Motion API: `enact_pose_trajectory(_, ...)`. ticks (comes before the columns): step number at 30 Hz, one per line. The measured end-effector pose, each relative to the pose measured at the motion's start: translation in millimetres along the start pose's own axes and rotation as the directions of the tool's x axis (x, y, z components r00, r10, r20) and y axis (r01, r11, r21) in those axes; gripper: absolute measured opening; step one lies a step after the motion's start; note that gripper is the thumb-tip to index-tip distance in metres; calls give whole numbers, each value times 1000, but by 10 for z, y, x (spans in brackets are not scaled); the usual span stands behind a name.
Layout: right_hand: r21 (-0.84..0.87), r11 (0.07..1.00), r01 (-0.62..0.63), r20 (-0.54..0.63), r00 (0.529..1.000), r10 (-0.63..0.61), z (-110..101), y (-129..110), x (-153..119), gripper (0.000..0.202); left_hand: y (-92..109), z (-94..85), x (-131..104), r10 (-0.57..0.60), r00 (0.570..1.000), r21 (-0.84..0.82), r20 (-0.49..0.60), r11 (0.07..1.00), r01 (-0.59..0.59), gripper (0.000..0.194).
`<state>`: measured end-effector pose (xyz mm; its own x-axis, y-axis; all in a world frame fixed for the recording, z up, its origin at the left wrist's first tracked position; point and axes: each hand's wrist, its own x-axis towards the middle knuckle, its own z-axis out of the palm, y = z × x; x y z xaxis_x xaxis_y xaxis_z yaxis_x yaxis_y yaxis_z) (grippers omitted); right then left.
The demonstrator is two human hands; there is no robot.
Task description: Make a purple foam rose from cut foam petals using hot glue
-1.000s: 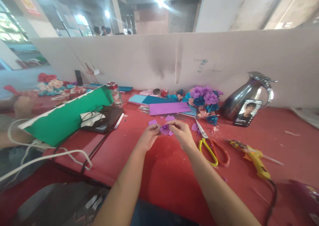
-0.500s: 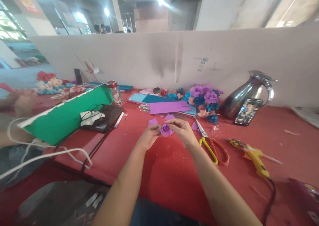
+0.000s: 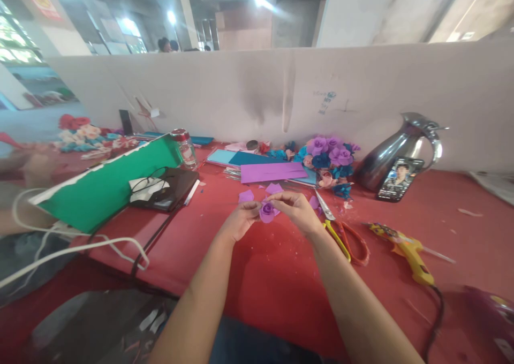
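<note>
A purple paper rose [image 3: 267, 212] with a coiled centre is held up between my two hands over the red table [image 3: 277, 278]. My left hand [image 3: 243, 219] pinches its left side. At its upper right, the fingers of my right hand [image 3: 295, 209] close on a petal edge. Loose purple paper petals [image 3: 246, 196] lie just beyond my hands. Behind them is a purple paper sheet [image 3: 273, 172] on top of blue sheets. Scissors [image 3: 339, 235] with yellow and orange handles lie beside my right wrist, partly hidden by it.
To the right lie a yellow glue gun [image 3: 409, 254] with its cord and a phone [image 3: 399, 179] leaning on a metal jug [image 3: 389, 150]. Finished paper flowers [image 3: 331, 155] sit at the back. On the left are a green board [image 3: 116, 184], a glass jar [image 3: 185, 150] and a co-worker's blurred hand [image 3: 38, 166].
The rose has tipped slightly, its coiled centre now a little lower. My right-hand fingers have shifted slightly along the petal edge; my left hand has barely moved.
</note>
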<state>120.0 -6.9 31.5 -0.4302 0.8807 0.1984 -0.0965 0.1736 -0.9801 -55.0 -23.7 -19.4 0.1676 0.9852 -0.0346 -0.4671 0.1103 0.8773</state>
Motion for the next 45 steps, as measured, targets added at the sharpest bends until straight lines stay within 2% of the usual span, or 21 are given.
enact_pose_trajectory(6,8,1000,21,97,995,-22,-37,-7,0,17,14,20,-21,-37,999,8,11,999,37,20)
enact_pose_trajectory(13,19,999,-39,-2,999,39,4,52,23,15,20,45,-27,-10,1000,-1,11,1000,10,22)
enact_pose_trajectory(21,27,997,-72,96,993,69,-13,5,15,16,25,43,-30,-15,1000,7,20,1000,15,21)
enact_pose_trajectory(27,118,982,-151,38,988,147,13,96,44,19,54,77,-43,13,999,28,37,1000,-14,24)
enact_pose_trajectory(32,146,981,-128,-32,990,134,-17,77,44,20,31,45,-2,71,997,41,-2,997,-71,24)
enact_pose_trajectory(37,53,994,-100,-70,992,104,-3,49,37,22,24,43,27,136,990,94,-42,987,-131,24)
enact_pose_trajectory(41,-13,996,-83,-81,993,82,11,86,35,19,29,53,14,132,991,162,-28,979,-126,24)
enact_pose_trajectory(45,-15,993,-114,-72,991,112,-19,108,41,16,19,46,9,127,992,173,-29,978,-120,24)
